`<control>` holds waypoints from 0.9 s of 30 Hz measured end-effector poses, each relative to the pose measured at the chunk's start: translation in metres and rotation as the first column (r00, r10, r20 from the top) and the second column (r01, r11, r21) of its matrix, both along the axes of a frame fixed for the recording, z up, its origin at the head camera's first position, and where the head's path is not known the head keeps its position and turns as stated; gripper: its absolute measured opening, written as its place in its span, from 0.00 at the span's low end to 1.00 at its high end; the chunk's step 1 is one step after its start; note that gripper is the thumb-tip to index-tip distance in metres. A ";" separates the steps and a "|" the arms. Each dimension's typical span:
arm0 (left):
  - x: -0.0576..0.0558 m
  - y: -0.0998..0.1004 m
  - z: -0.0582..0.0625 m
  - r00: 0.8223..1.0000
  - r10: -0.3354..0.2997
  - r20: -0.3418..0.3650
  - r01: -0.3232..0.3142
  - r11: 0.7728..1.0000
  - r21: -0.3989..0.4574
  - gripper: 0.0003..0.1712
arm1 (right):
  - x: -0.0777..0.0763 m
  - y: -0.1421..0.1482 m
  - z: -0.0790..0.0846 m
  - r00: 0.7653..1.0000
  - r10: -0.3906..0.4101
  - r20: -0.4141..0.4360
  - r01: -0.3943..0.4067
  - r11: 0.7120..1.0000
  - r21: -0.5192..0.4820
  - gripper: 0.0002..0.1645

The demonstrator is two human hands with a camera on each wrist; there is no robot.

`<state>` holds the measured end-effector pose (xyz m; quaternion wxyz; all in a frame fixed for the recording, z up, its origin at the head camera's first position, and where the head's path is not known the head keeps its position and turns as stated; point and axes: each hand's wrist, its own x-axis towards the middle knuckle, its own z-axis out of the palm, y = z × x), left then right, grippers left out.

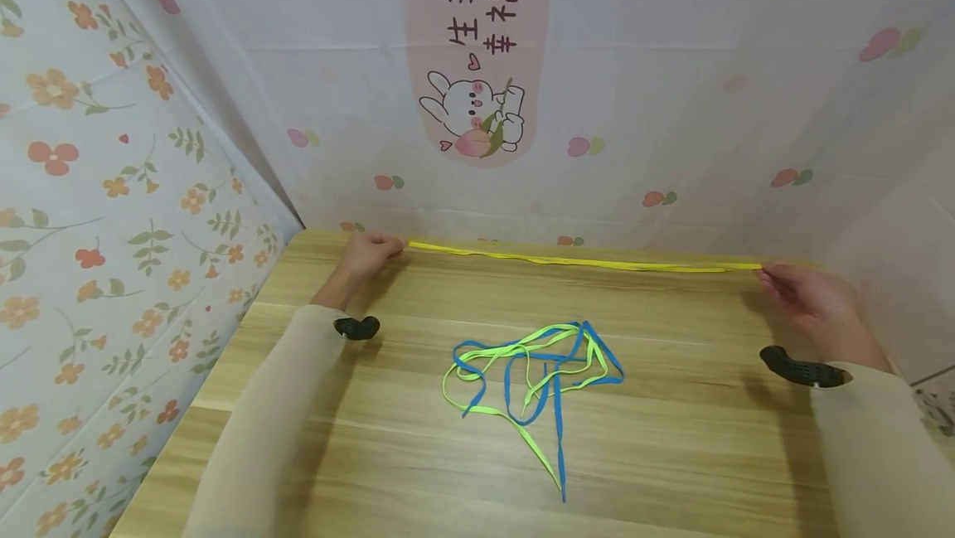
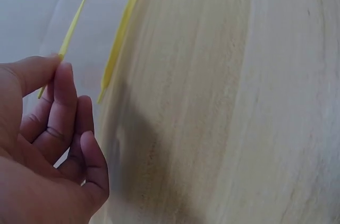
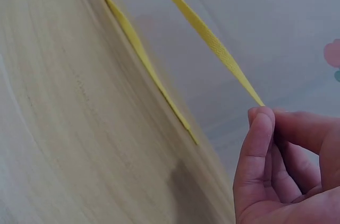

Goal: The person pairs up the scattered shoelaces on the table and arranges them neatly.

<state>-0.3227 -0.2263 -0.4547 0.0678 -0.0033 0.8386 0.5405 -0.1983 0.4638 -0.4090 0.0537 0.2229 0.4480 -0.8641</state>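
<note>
A yellow shoelace [image 3: 210,38] is stretched taut between both hands along the table's far edge. My left hand [image 1: 367,254] pinches one end between thumb and index finger, a short tip poking out below. At the other end, my right hand [image 1: 815,299] pinches the lace between thumb and fingertips. A second yellow lace [image 2: 118,41] lies on the wood just under the held one, nearly parallel; from above the two almost overlap. Nearer the middle of the table, a blue lace [image 1: 559,422] and a lime-green lace [image 1: 533,443] lie in a loose tangle.
The wood-grain table [image 1: 418,472] ends at a white printed curtain [image 1: 642,107] behind. Another curtain with orange flowers [image 1: 97,231] hangs on the left. Each wrist carries a black camera mount, such as the one on the right [image 1: 802,370].
</note>
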 end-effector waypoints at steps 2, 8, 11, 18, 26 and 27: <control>0.001 0.001 -0.001 1.000 -0.010 0.001 0.010 1.000 -0.029 0.19 | -0.001 -0.002 -0.002 1.000 0.012 0.004 -0.012 1.000 0.026 0.21; 0.018 0.012 0.013 0.999 0.014 0.034 -0.009 0.991 -0.132 0.22 | -0.005 -0.004 -0.012 0.998 0.052 -0.037 -0.050 0.998 0.038 0.24; 0.019 0.013 0.014 0.999 0.019 0.043 -0.012 0.986 -0.167 0.23 | -0.005 -0.003 -0.016 0.996 0.077 -0.038 -0.075 0.996 0.053 0.24; 0.017 0.014 0.015 0.997 0.021 0.071 -0.007 0.981 -0.196 0.24 | -0.007 -0.004 -0.022 0.998 0.064 0.002 -0.064 0.994 0.086 0.24; 0.014 0.015 0.016 0.995 0.014 0.097 0.011 0.967 -0.253 0.23 | -0.009 -0.007 -0.028 0.998 0.055 0.010 -0.056 0.986 0.158 0.24; 0.013 0.015 0.016 0.995 0.010 0.097 0.016 0.966 -0.260 0.23 | -0.009 -0.008 -0.029 0.998 0.058 0.008 -0.058 0.982 0.178 0.25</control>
